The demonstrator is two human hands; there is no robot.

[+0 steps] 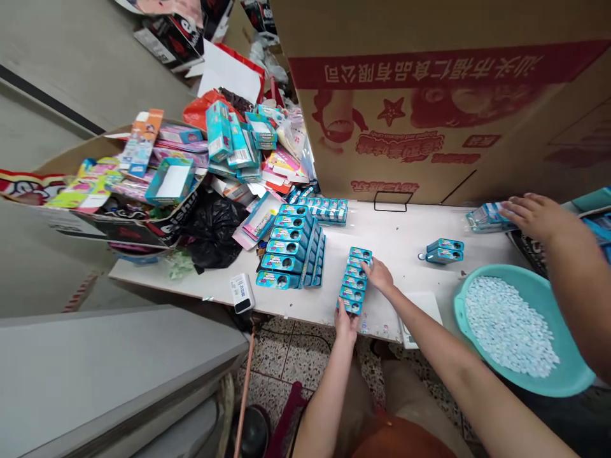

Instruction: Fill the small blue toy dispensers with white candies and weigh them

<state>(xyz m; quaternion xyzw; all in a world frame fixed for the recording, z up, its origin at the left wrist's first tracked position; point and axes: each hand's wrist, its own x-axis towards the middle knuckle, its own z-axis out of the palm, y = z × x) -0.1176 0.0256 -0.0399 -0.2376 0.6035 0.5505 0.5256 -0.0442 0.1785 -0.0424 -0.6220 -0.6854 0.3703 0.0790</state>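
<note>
A short row of small teal boxes (354, 280) lies on the white tabletop (401, 235) near its front edge. My left hand (346, 323) presses against the near end of the row, fingers closed on the last box. My right hand (379, 275) grips the row's right side near the far end, fingers curled on it. To the left stands a bigger stack of the same teal boxes (291, 247) in several rows.
Two loose teal boxes (443, 250) lie to the right. Another person's hand (534, 215) rests on a wrapped pack (484, 217) at far right. A teal basin (568, 375) holds white pellets. A large cardboard carton (429, 95) stands behind; an open box of mixed packaging (143, 172) sits left.
</note>
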